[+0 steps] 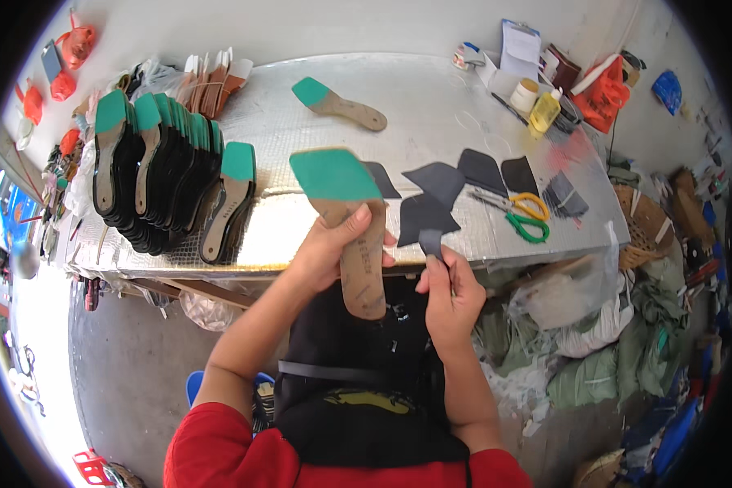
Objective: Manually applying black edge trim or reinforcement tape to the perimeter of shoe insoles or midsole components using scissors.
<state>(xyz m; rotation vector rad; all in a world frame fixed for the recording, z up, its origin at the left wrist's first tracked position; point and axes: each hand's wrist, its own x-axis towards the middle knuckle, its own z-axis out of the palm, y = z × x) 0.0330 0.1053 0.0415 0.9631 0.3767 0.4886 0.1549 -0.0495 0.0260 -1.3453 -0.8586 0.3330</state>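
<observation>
My left hand (325, 248) is closed round the middle of an insole (363, 281), with the thumb on top. Its wide toe end is green and its narrow heel end tan; it is held up in front of the table edge. Between thumb and fingers of my right hand (454, 294) is a small dark grey strip (431, 241), pinched just right of the insole. Several cut dark grey pieces (428, 218) lie flat beyond it. Scissors (525, 213) with yellow and green handles rest beside those pieces. Another green-toed insole (337, 103) lies farther back.
Tall stacks of green-toed insoles (159, 163) and a smaller pile (229, 203) stand on the left of the silver-covered table (423, 77). A yellow bottle (545, 111), a jar (525, 96) and a clipboard (520, 49) are at the back right. Bags and scraps (586, 374) heap below right.
</observation>
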